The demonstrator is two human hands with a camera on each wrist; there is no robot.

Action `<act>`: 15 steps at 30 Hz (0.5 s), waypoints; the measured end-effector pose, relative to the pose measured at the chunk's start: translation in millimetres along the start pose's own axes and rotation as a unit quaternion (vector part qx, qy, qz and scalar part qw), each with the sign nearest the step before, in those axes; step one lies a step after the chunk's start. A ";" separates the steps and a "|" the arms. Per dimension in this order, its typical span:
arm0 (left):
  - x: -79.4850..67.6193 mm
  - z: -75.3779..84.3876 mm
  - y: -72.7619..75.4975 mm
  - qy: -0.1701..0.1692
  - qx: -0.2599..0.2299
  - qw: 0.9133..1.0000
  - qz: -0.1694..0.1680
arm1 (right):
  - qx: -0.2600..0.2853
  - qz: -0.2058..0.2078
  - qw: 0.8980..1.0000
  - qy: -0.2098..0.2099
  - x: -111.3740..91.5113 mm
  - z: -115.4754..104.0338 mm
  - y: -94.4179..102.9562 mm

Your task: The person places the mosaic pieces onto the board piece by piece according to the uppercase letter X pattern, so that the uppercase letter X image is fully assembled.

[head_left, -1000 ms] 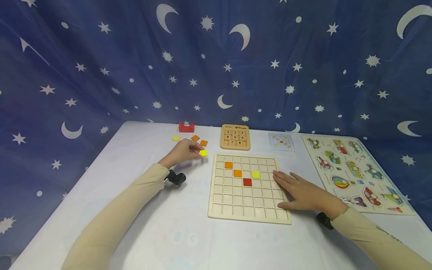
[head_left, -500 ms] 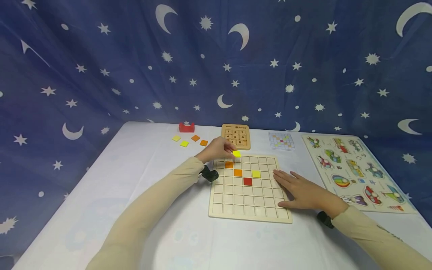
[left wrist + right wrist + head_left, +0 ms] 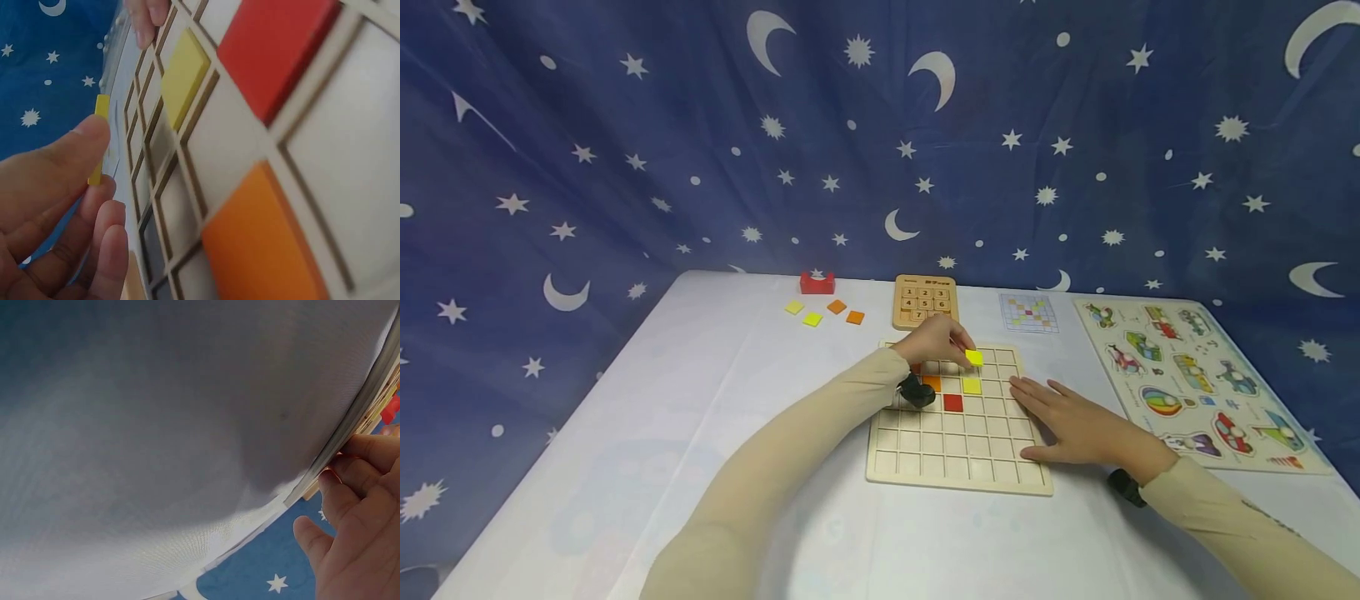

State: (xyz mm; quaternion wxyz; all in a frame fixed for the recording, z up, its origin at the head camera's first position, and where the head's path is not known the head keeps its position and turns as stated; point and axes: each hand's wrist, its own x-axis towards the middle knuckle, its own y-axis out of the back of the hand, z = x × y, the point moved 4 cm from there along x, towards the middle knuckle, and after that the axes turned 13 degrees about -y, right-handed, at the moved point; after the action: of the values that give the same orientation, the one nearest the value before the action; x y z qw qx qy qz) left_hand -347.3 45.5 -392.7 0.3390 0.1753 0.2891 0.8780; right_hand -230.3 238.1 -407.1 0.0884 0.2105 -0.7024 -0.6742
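Note:
My left hand (image 3: 934, 340) pinches a yellow square tile (image 3: 973, 357) between thumb and fingers, over the far rows of the wooden grid board (image 3: 958, 475). In the left wrist view that held tile (image 3: 102, 105) is seen edge-on, apart from the board. Set in the grid are a red tile (image 3: 952, 403), an orange tile (image 3: 932, 383) and another yellow tile (image 3: 972, 386). My left wrist mostly covers a second orange tile. With fingers extended, my right hand (image 3: 1067, 423) rests at the board's right edge; in the right wrist view its fingertips (image 3: 356, 447) touch that edge.
Loose yellow tiles (image 3: 812, 319) and orange tiles (image 3: 855, 317) lie at the back left, before a red block (image 3: 817, 284). Behind the board are a wooden number puzzle (image 3: 925, 292) and a coloured pattern card (image 3: 1028, 313). A vehicle puzzle board (image 3: 1195, 375) lies at right.
My left hand has carried the yellow tile rightward from near the loose tiles to over the board's far rows. My right hand stays at the board's right edge.

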 end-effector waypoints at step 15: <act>17.2 6.2 -20.2 0.021 0.035 0.999 -0.012 | -0.002 0.004 1.000 0.006 1.6 2.3 -2.1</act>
State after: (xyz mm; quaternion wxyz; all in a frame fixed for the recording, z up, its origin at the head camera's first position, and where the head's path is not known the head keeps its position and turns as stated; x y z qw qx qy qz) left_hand -346.4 72.1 -398.7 0.3368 0.1651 0.3290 0.8666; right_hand -232.3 239.6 -409.5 0.0954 0.2114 -0.7013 -0.6741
